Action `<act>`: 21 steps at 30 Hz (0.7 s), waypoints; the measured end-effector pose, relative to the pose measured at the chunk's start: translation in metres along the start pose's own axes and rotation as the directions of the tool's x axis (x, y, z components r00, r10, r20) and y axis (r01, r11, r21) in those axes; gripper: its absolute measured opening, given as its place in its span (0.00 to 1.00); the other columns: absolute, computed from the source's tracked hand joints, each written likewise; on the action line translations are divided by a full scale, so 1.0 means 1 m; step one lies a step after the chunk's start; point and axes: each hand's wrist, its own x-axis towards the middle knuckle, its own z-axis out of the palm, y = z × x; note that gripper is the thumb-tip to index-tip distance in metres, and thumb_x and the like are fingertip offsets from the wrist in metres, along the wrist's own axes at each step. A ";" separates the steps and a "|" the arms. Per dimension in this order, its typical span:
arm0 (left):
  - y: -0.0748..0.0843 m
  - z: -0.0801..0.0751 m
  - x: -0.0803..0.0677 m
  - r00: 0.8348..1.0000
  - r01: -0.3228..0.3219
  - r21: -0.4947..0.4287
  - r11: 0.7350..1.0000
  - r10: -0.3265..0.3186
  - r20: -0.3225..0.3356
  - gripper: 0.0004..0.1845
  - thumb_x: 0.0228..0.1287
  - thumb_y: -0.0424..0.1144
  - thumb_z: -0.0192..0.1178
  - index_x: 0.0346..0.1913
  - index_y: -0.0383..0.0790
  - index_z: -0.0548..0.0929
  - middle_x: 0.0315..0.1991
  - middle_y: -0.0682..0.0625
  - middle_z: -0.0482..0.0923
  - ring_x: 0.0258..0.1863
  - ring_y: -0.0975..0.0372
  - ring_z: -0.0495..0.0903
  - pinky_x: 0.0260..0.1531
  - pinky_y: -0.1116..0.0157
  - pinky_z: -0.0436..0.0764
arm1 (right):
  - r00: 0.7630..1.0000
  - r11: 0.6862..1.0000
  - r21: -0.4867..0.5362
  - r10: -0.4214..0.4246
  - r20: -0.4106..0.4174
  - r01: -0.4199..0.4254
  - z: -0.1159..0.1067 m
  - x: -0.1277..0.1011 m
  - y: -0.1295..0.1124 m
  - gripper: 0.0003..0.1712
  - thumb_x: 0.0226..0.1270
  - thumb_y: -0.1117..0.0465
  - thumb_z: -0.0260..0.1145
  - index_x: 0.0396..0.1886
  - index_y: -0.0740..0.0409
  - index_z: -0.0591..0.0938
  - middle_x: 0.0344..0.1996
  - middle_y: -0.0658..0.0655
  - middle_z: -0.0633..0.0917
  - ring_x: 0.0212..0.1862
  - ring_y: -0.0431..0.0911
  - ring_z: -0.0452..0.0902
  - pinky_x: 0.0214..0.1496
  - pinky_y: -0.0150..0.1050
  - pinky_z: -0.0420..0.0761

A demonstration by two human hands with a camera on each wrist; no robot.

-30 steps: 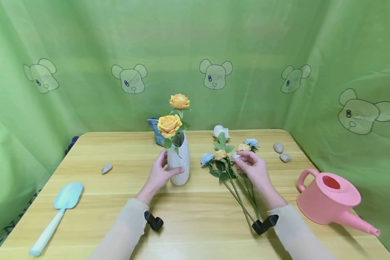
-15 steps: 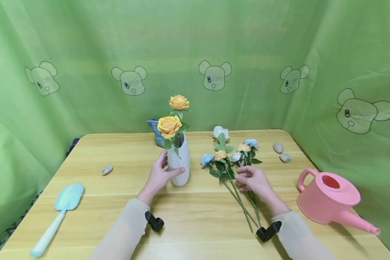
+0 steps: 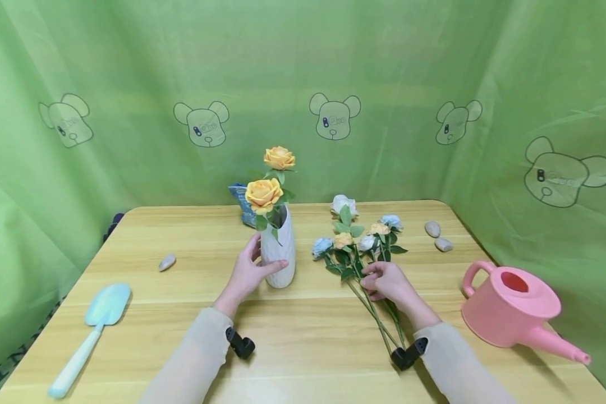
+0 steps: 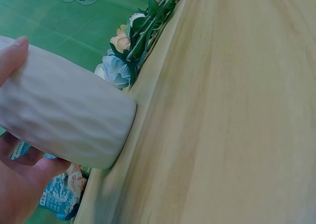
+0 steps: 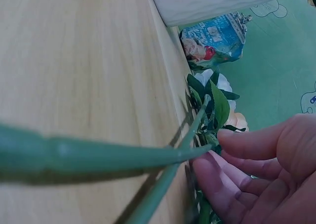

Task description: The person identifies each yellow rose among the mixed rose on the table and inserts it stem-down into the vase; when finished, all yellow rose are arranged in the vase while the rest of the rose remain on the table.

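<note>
A white textured vase (image 3: 284, 241) stands upright with two orange roses (image 3: 264, 195) in it. My left hand (image 3: 247, 273) holds the vase's side, thumb across the front and fingers round the far side. To the right lies a bunch of artificial flowers with blue (image 3: 322, 247), white (image 3: 343, 205) and peach (image 3: 343, 240) heads, their green stems pointing toward me. My right hand (image 3: 393, 285) is over these stems just below the heads. In the right wrist view, its thumb and fingers pinch a green flower stem (image 5: 123, 157); which head it belongs to is hidden.
A pink watering can (image 3: 510, 308) stands at the right, its spout pointing to the front right. Pebbles (image 3: 432, 229) lie at the back right, another pebble (image 3: 167, 262) at the left. A pale blue trowel (image 3: 93, 331) lies front left. A blue packet (image 3: 243, 205) sits behind the vase.
My right hand has come down from the flower heads onto the stems, and its fingers have closed on one. The left hand stays on the vase.
</note>
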 end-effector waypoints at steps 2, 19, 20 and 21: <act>0.000 0.000 0.000 1.000 -0.001 0.000 1.000 0.001 0.001 0.41 0.50 0.39 0.72 0.67 0.50 0.63 0.60 0.48 0.69 0.60 0.53 0.67 0.59 0.54 0.67 | 1.000 1.000 -0.006 -0.001 -0.002 0.001 0.000 0.001 -0.001 0.19 0.60 0.73 0.61 0.51 0.74 0.72 0.35 0.65 0.81 0.29 0.49 0.78 0.29 0.44 0.82; -0.001 0.000 0.000 1.000 0.000 0.008 1.000 0.000 0.005 0.42 0.50 0.40 0.71 0.68 0.50 0.62 0.60 0.50 0.68 0.59 0.54 0.67 0.59 0.55 0.67 | 0.998 0.996 0.061 -0.058 -0.006 0.058 -0.002 -0.005 -0.013 0.21 0.59 0.75 0.60 0.54 0.74 0.71 0.36 0.69 0.80 0.22 0.47 0.76 0.22 0.37 0.79; -0.002 0.000 0.000 1.000 0.001 0.007 1.000 -0.001 0.006 0.42 0.50 0.40 0.71 0.68 0.50 0.62 0.60 0.50 0.68 0.59 0.54 0.67 0.59 0.55 0.67 | 0.998 0.996 0.065 -0.068 -0.004 0.068 -0.003 -0.006 -0.015 0.21 0.60 0.75 0.60 0.54 0.74 0.71 0.36 0.70 0.79 0.22 0.47 0.76 0.23 0.38 0.79; -0.002 0.000 0.000 1.000 0.002 0.004 1.000 -0.002 0.007 0.42 0.50 0.39 0.71 0.68 0.50 0.62 0.60 0.50 0.68 0.60 0.54 0.67 0.59 0.55 0.67 | 0.997 0.994 0.074 -0.075 -0.002 0.075 -0.003 -0.006 -0.016 0.21 0.60 0.75 0.60 0.54 0.74 0.71 0.37 0.70 0.79 0.23 0.47 0.76 0.23 0.38 0.80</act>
